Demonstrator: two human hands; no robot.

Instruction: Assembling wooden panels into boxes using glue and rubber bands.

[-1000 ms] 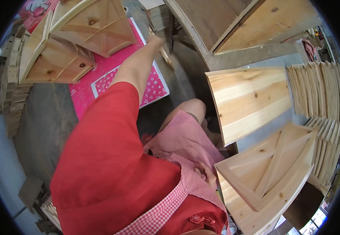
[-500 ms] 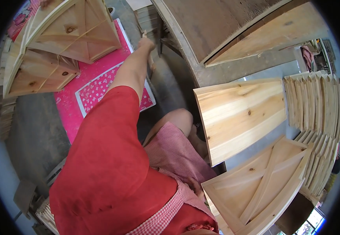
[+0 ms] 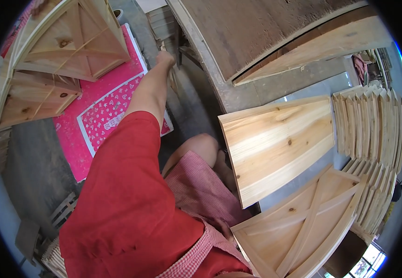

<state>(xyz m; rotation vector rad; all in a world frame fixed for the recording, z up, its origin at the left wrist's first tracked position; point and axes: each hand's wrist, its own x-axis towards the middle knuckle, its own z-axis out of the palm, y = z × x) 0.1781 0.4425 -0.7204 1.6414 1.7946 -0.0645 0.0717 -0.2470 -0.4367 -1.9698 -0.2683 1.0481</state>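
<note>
My left arm reaches far forward, and its small, distant hand [image 3: 165,57] looks closed beside the grey workbench. Whatever lies in its fingers is too small to make out; a thin pale strip of wood [image 3: 173,78] shows just below it. Of my right hand [image 3: 229,237] only a dim sliver appears, by the left edge of a braced wooden panel [image 3: 299,222] that tilts close to me; its fingers are hidden. Beyond that panel lies a smooth, knotty wooden board [image 3: 284,144] with tapered sides.
Braced wooden panels bound with bands [image 3: 73,41] stand on a pink patterned sheet [image 3: 86,99] at left. Several panels are stacked upright in a row [image 3: 368,123] at right. A brown board [image 3: 266,32] covers the workbench [image 3: 275,90] ahead. My knee [image 3: 196,148] is bent beneath its edge.
The whole view has shifted a little, so most things appear slightly further left. My left arm stays stretched forward. The right hand shows less than before beside the braced panel.
</note>
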